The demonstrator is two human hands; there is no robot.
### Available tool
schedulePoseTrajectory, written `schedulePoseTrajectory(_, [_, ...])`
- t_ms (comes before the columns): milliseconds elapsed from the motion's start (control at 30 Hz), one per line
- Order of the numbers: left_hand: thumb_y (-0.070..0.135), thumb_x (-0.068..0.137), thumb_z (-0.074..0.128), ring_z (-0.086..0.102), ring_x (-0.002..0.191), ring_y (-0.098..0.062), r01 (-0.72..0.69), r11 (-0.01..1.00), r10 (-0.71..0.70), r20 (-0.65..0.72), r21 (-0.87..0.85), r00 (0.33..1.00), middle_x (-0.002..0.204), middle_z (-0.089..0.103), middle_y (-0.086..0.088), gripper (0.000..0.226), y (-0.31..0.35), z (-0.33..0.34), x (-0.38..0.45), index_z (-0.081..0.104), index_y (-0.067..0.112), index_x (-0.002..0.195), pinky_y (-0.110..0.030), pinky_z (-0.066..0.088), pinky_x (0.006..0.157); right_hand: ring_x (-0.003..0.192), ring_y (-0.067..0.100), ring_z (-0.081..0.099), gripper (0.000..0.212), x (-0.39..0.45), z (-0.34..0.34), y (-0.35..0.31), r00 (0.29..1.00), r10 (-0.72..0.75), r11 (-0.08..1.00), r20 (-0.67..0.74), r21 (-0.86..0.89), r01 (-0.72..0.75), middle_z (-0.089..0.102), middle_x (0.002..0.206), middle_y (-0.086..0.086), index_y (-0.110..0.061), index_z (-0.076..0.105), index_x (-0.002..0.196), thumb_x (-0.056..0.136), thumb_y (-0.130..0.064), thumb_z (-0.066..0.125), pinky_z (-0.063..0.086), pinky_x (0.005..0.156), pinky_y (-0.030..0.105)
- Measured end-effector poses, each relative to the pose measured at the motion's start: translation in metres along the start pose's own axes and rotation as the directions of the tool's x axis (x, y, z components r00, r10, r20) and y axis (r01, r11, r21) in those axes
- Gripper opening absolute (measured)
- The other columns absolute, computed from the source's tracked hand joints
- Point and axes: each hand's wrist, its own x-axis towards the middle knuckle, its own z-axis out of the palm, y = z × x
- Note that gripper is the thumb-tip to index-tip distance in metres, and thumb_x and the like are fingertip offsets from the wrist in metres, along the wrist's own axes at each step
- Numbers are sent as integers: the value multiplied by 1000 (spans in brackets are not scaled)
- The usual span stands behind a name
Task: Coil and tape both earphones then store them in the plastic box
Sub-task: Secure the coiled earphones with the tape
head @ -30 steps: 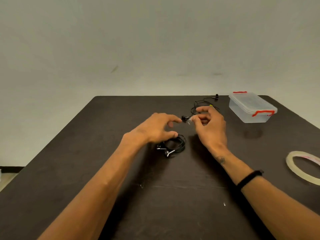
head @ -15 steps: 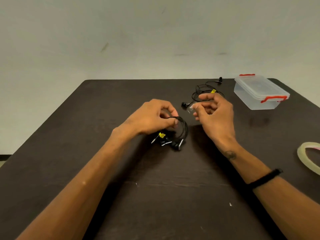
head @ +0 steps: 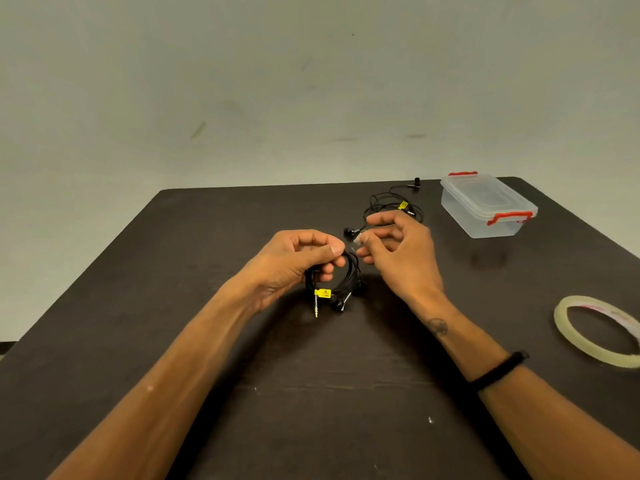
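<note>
My left hand [head: 298, 258] grips a coiled black earphone [head: 346, 282] and holds it a little above the dark table [head: 207, 237]; its yellow tag and plug hang down. My right hand [head: 398, 251] is just to the right of the coil and pinches a small clear piece of tape [head: 358, 238] between thumb and fingertips. A second black earphone [head: 388, 202] lies loose on the table beyond my right hand. The clear plastic box [head: 485, 206], lid on with red clips, stands at the far right.
A roll of clear tape [head: 599, 330] lies flat near the table's right edge. The table ends close behind the box and the loose earphone, against a pale wall.
My left hand has picked the coiled earphone up off the table and raised it towards my right hand, which keeps the piece of tape. The view has tilted down a little.
</note>
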Motion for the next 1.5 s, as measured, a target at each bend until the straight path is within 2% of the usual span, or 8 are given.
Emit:
schedulePoseTrajectory(333, [12,99,67,59,66,-11,-39,999,38,35,15,999,93,76,-11,25,-2,-4,1,72,2,121,-25,58,69,82,23,77,21,2,-3,-3,977,30,999,211,-21,-26,81,84,0,-26,70,115,95,-18,72,64,85,50])
schedulePoseTrajectory(500, [10,99,65,59,66,-10,-57,998,57,-7,-8,998,87,75,-8,21,-5,-6,3,73,1,116,-22,57,68,77,18,73,25,0,-6,-10,948,99,988,303,81,-129,80,86,7,-20,69,119,97,-9,69,63,76,31])
schedulePoseTrajectory(667, [10,99,66,59,66,-9,-70,997,70,-38,-16,997,86,76,-9,20,-5,-4,4,73,0,115,-21,55,65,80,21,70,28,1,-6,-11,927,151,957,344,183,-224,80,90,14,-16,66,121,96,-3,67,59,73,30])
schedulePoseTrajectory(900, [23,100,68,55,61,-2,-126,953,167,-131,274,977,78,74,0,13,-9,2,7,77,15,104,-21,44,63,76,19,70,33,2,-4,-11,923,189,942,336,203,-267,79,96,19,-12,64,122,93,4,64,62,73,33])
schedulePoseTrajectory(1133, [39,100,65,64,68,2,-122,726,317,-172,677,933,75,73,15,15,-12,7,5,78,34,95,-8,42,60,75,15,69,31,1,-4,-9,942,146,978,302,98,-183,79,85,9,-15,64,121,95,3,62,63,80,38])
schedulePoseTrajectory(1333, [38,102,62,55,57,-3,-117,672,325,-150,731,934,71,68,12,21,-7,11,2,70,34,83,-14,40,55,80,8,74,27,-2,-4,-12,966,3,997,257,-80,18,79,84,-6,-26,62,116,96,-8,63,61,82,29])
schedulePoseTrajectory(1433, [37,104,58,59,65,-4,-96,690,303,-166,717,938,78,69,10,21,-8,14,2,72,28,91,-19,42,60,74,2,69,23,-7,-2,-16,971,-121,972,206,-173,158,77,82,-11,-27,63,113,94,-14,67,53,69,14])
schedulePoseTrajectory(1500, [36,105,58,65,74,-6,-81,708,300,-196,702,934,82,71,9,21,-9,15,3,73,26,95,-22,46,65,73,4,67,23,-10,-1,-16,958,-234,940,165,-212,266,74,83,-10,-24,65,112,91,-15,72,55,69,19])
